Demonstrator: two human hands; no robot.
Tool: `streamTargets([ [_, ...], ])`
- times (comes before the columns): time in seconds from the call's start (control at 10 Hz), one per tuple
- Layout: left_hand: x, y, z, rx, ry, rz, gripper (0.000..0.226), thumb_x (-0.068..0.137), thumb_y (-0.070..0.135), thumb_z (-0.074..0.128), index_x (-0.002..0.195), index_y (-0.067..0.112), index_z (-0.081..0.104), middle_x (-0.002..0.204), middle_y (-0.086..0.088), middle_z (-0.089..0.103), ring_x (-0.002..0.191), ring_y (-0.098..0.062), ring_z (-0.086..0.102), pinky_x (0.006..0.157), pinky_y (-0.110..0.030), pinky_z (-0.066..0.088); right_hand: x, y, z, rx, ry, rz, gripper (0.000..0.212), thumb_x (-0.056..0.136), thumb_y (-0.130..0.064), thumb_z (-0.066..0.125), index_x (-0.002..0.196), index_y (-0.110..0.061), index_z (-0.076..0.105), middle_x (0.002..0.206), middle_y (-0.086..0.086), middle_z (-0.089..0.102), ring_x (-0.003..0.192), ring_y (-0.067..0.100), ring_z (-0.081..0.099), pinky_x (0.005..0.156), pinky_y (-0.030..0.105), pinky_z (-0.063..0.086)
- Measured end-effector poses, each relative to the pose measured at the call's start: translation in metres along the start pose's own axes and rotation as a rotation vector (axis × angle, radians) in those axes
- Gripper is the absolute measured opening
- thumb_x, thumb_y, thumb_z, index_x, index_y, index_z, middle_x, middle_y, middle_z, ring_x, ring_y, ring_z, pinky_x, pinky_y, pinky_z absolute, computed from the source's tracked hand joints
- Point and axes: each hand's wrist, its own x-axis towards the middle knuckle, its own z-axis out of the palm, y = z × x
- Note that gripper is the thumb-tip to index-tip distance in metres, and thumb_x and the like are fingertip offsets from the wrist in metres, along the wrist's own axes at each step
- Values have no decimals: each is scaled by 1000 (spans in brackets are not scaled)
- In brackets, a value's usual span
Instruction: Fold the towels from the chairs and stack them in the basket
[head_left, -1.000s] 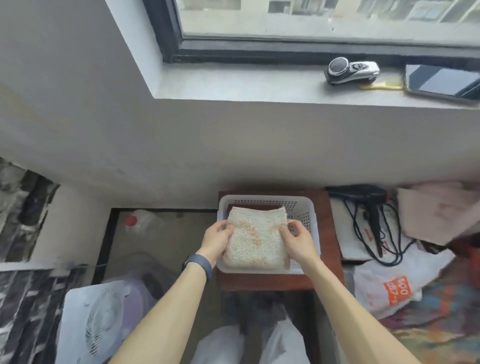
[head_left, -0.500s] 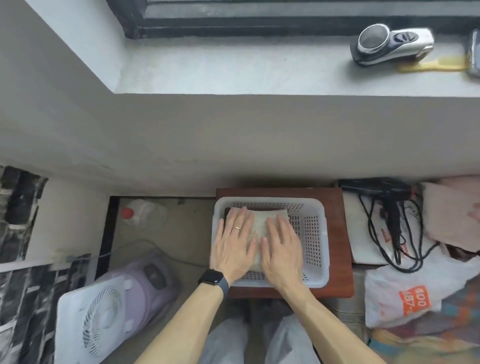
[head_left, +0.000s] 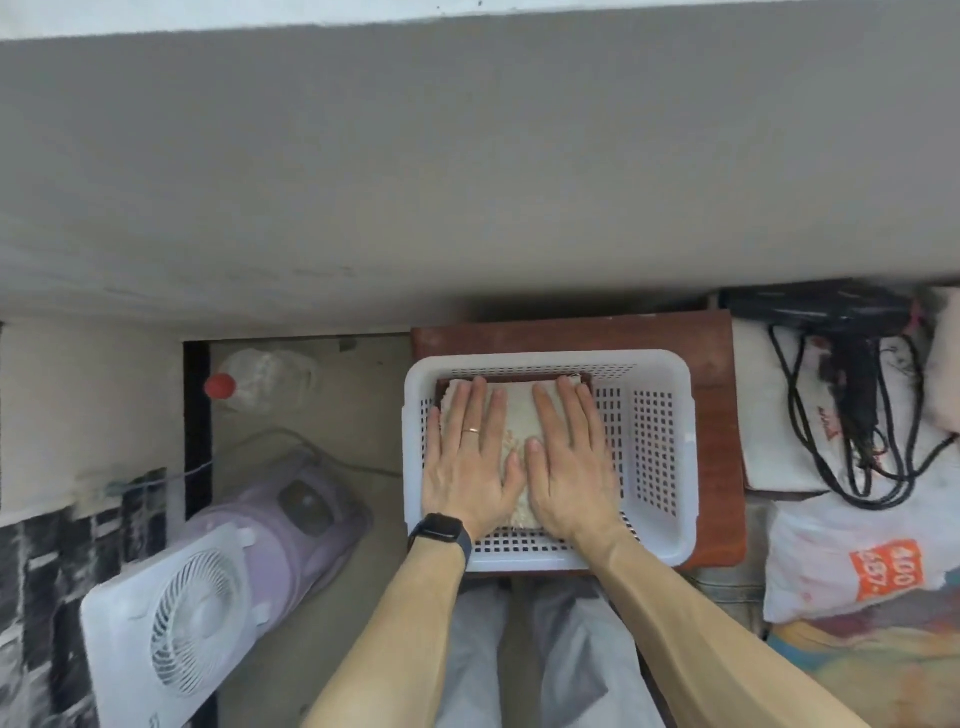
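A white perforated plastic basket (head_left: 660, 447) stands on a small red-brown table (head_left: 714, 364). A folded cream towel (head_left: 517, 415) lies flat in the basket's left half. My left hand (head_left: 467, 457), with a ring and a dark watch at the wrist, presses flat on the towel's left side. Beside it my right hand (head_left: 569, 457) presses flat on the towel's right side, fingers straight. Most of the towel is hidden under both palms.
A grey wall rises right behind the table. A lilac and white fan (head_left: 197, 587) and a red-capped bottle (head_left: 260, 382) lie on the floor to the left. A black hair dryer (head_left: 841, 322) with its cord, a printed plastic bag (head_left: 857, 566) and pink cloth sit at the right.
One second ago both hands held the folded towel above the basket. They lowered it in and flattened on top of it; my view has tilted further down.
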Motion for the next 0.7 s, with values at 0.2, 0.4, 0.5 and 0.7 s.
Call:
streamTargets([
  [0.2, 6, -2, 3, -9, -25, -7, 70, 92, 46, 40, 154, 17, 28, 161, -8, 25, 150, -24, 17, 120, -51, 16, 4, 1, 5, -32, -40, 9, 58, 103, -36, 29, 156, -14, 31, 166, 12, 20, 156, 25, 4, 126, 47, 12],
  [0.4, 5, 0, -1, 2, -42, -21, 67, 94, 47, 32, 155, 19, 24, 162, -5, 23, 151, -22, 14, 121, -49, 14, 5, -2, 4, -117, -94, 36, 59, 104, -40, 23, 160, -20, 20, 168, 8, 10, 156, 23, -4, 126, 46, 7],
  [0.5, 1, 4, -13, 32, -73, -29, 65, 96, 47, 29, 155, 20, 22, 162, -5, 23, 151, -23, 14, 122, -49, 15, 0, -6, -4, -109, -151, 71, 60, 104, -44, 17, 161, -26, 12, 169, 2, 2, 155, 18, -9, 126, 46, 9],
  [0.7, -11, 12, -62, 80, -240, 24, 66, 100, 50, 24, 158, 22, 9, 165, -3, 11, 152, -24, 5, 122, -50, 6, -3, -24, -52, -113, -322, 96, 61, 103, -46, 23, 160, -30, 9, 169, -1, 0, 155, 21, -4, 121, 59, 19],
])
